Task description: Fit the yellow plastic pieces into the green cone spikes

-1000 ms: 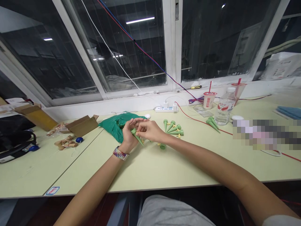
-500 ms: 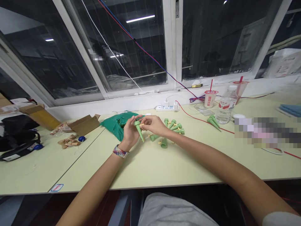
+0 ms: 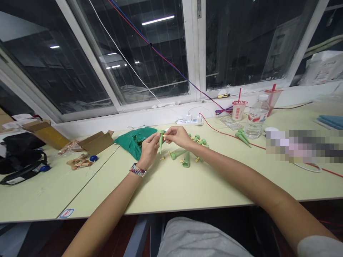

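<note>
**A:** Well, what step is in hand at this moment?

**B:** I judge it is a fitting step. The left hand point(image 3: 148, 146) is closed around a green cone point(image 3: 160, 141), held in the air almost upright with its wide end up. The right hand point(image 3: 178, 137) pinches a small yellow piece point(image 3: 164, 136) between thumb and fingertips, right at the cone's top.

**A:** Is the piece already seated?

**B:** I cannot tell; it is too small. Both grips look tight, with no gap visible.

**A:** What does a next move call for?

**B:** In my judgement, a steady left grip, and the piece kept in line with the cone's opening, not tilted.

**A:** What lies around the grip?

**B:** Just below and to the right of it, loose cones point(image 3: 184, 157) lie on the table point(image 3: 187, 185). To its left is a green bag point(image 3: 132, 140).

**A:** And what differs from half a second ago?

**B:** Then the cone leaned, with its tip down and to the right. Now it stands nearly vertical, and both hands are a little higher and farther from the body.
</note>
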{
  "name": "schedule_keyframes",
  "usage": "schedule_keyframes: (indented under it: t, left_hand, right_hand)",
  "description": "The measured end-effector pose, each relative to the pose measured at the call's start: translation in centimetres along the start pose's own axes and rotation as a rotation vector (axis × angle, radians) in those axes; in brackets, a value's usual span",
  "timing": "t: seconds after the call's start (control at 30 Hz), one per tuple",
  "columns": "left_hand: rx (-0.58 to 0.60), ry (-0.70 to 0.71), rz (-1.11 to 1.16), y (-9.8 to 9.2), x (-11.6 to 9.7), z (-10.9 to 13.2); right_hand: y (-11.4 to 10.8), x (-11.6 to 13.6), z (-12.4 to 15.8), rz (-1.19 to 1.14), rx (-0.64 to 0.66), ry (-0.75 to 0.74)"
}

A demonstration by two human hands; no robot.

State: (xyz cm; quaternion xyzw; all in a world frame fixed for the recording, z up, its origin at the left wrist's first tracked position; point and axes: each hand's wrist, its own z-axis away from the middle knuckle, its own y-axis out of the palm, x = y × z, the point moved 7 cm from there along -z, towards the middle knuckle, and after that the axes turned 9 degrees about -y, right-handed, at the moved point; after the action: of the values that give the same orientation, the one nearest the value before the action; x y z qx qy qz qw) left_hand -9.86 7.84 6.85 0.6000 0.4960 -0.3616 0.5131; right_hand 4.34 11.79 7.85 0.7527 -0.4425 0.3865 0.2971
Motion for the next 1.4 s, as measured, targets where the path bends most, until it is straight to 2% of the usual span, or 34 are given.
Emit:
schedule_keyframes:
  t: [0.17, 0.53, 0.77, 0.87, 0.97, 1.07, 1.17, 1.27, 1.33, 1.4]
  left_hand:
    - [-0.019, 0.037, -0.031, -0.1, -0.2, -0.1]
    - [-0.04, 0.015, -0.099, -0.6, 0.2, -0.4]
    - [-0.053, 0.022, -0.101, -0.6, 0.0, -0.4]
    - [-0.014, 0.025, -0.109, -0.3, -0.2, -0.4]
    - [0.018, -0.007, -0.098, -0.1, -0.1, -0.3]
    - [-0.012, -0.026, -0.042, -0.4, -0.2, -0.4]
    - [-0.034, -0.037, -0.006, -0.6, -0.3, -0.5]
    - [-0.037, -0.046, 0.013, -0.6, -0.2, -0.6]
    - [-0.045, -0.05, 0.017, -0.6, 0.0, -0.6]
    - [-0.041, -0.047, 0.006, -0.5, 0.3, -0.6]
  right_hand:
    - [0.0, -0.2, 0.0, -0.122, 0.018, 0.055]
    - [-0.3, 0.1, -0.2, -0.011, 0.006, -0.046]
    - [-0.5, 0.1, -0.1, -0.054, 0.01, 0.022]
    - [-0.2, 0.2, 0.0, -0.04, 0.039, 0.04]
    - [-0.3, 0.5, 0.1, 0.019, 0.129, 0.047]
    - [-3.0, 1.5, 0.5, 0.131, 0.156, 0.034]
    - [-9.1, 3.2, 1.9, 0.328, 0.037, 0.026]
    - [-15.4, 4.9, 5.2, 0.585, -0.025, 0.135]
    - [-17.8, 5.9, 8.1, 0.761, 0.071, 0.227]
    - [-18.7, 6.7, 11.0, 0.885, 0.219, 0.293]
